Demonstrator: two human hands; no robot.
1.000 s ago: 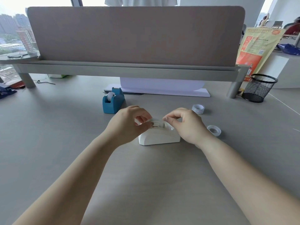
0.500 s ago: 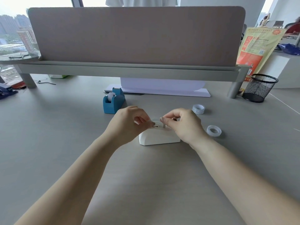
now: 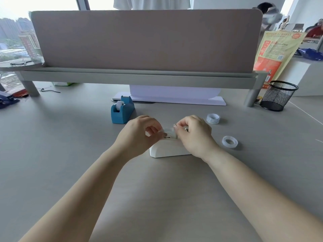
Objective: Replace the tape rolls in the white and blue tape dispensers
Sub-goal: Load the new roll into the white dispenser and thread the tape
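white plastic tape dispenser (image 3: 167, 150) sits on the desk; my left hand (image 3: 139, 135) and right hand (image 3: 194, 135) pinch its light, slippery clear tape roll (image 3: 170, 132) by the rim.

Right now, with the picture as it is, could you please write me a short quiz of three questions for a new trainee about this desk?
1. True or false: the blue tape dispenser stands farther from the person than the white tape dispenser.
2. Which item are both the left hand and the right hand working on? A) the mesh pen cup B) the white tape dispenser C) the blue tape dispenser
3. Fill in: how many loose lots of tape lie on the desk to the right of the hands?

Key
1. True.
2. B.
3. Two: a stack of tape rolls and a single clear tape roll.
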